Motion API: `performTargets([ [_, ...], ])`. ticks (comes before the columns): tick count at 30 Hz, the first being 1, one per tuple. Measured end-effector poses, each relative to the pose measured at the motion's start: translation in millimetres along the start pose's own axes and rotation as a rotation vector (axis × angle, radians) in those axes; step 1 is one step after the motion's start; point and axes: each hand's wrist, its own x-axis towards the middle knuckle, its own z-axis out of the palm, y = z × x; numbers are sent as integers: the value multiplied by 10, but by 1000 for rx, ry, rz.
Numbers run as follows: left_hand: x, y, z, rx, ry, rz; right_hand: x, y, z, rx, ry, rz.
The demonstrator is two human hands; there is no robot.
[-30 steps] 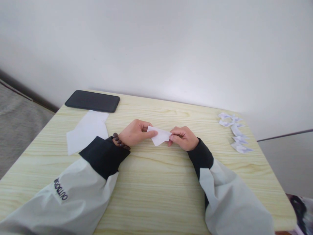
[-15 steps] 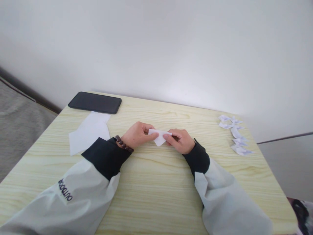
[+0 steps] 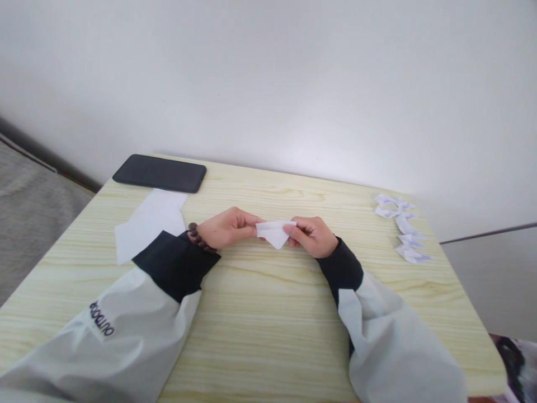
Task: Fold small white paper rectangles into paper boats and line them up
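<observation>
Between my hands is a small folded piece of white paper (image 3: pixel 274 232), straight along its top and coming to a point at the bottom. My left hand (image 3: pixel 229 226) pinches its left end; the thumb and fingers meet at that corner. From the other side, my right hand (image 3: pixel 314 235) grips the right end, its thumb lying on the front face and its fingers curled behind. The paper is held just above the tabletop, and its back side is hidden from me.
White paper sheets (image 3: pixel 153 221) lie on the left of the wooden table (image 3: pixel 268 330), partly under my left sleeve. Behind them rests a black phone (image 3: pixel 160 173). Several folded white paper shapes (image 3: pixel 405 224) stand at the right edge. A white wall (image 3: pixel 268 84) rises behind.
My left hand has slid outward, its thumb leaving the paper's front for the left corner. More of the folded paper shows now. The view has shifted slightly.
</observation>
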Motion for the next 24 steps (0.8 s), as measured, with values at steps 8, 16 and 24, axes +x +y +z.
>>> performTargets([
  [8, 23, 29, 93, 130, 127, -41, 12, -37, 66, -119, 63, -38],
  [16, 76, 6, 276, 344, 343, -46, 46, -95, 170, -405, 144, -194],
  [24, 50, -27, 172, 327, 243, -83, 38, -70, 106, -200, 43, -105],
])
